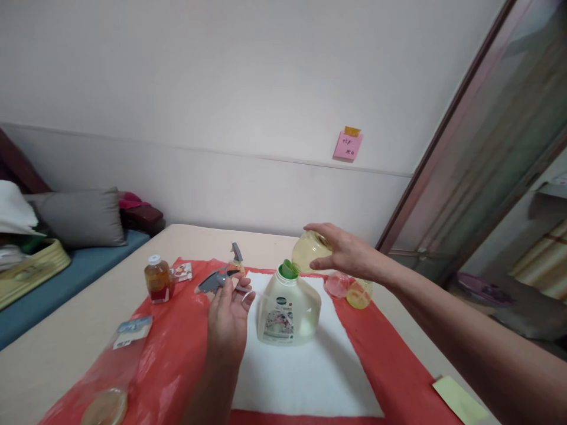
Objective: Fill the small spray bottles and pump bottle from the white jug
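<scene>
A yellowish bottle [309, 249] — tipped toward the green-funnelled jug [289, 310] on the tabletop's white cloth [310, 366] — sits gripped in the right hand [343, 251], the left hand [228, 313] grasping a grey spray head [211, 282].

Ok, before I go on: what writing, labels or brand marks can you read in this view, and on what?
Nothing reads clearly.
Pink sticky note on the wall: handwritten marks, too small to read.
White jug with the green funnel: dark oval brand mark and picture label, blurred.
Small amber bottle: red label, no legible text.
Small packet beside it: print too small.
Clear bag: header card blurred.
</scene>
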`<state>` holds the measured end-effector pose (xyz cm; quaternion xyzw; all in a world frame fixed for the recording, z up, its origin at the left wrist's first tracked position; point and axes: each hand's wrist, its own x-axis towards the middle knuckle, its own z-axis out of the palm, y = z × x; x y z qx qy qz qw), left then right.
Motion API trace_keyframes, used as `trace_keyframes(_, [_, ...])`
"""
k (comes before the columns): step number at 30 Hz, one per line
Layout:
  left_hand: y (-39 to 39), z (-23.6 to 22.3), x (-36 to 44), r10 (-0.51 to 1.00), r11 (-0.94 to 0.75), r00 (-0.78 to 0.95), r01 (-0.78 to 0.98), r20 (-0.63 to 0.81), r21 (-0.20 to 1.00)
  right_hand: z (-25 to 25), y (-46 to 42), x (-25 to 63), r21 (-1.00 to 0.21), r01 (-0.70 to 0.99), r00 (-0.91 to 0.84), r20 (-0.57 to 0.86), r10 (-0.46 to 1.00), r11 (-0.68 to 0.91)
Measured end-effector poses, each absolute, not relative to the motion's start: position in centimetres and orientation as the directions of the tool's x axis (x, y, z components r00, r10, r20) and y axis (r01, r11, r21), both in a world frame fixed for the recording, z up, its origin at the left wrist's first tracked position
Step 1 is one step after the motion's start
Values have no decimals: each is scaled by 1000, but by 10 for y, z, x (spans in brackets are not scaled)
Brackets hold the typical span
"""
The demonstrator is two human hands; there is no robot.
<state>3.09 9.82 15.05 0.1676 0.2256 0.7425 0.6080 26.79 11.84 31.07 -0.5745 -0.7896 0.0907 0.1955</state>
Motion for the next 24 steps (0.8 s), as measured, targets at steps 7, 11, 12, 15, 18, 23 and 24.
trace_keyframes(7, [98, 152, 39, 973, -157, -223, -824, -57, 544, 246, 94, 299, -844, 487, 94, 306, 948, 224])
trace_keyframes(11, [96, 155, 47, 952, -179, -284, -817, -112, 549, 187, 64, 298, -988, -125, 313, 51, 949, 95])
trace_keyframes(12, [96, 157, 48, 945, -189, -304, -813, -124, 551, 173, 56, 296, -967, -247, 308, -19, 951, 61])
trace_keyframes(15, [94, 164, 49, 919, -222, -359, -810, -160, 544, 139, 35, 288, -888, -459, 271, -144, 952, -4])
trace_keyframes(18, [92, 170, 47, 903, -262, -399, -805, -160, 533, 122, 24, 280, -856, -515, 229, -179, 957, -36])
trace_keyframes(23, [91, 171, 46, 902, -288, -417, -777, -114, 560, 112, 19, 271, -867, -495, 164, -160, 973, -59])
trace_keyframes(24, [91, 169, 48, 901, -284, -418, -770, -115, 572, 110, 18, 269, -864, -500, 165, -159, 973, -57])
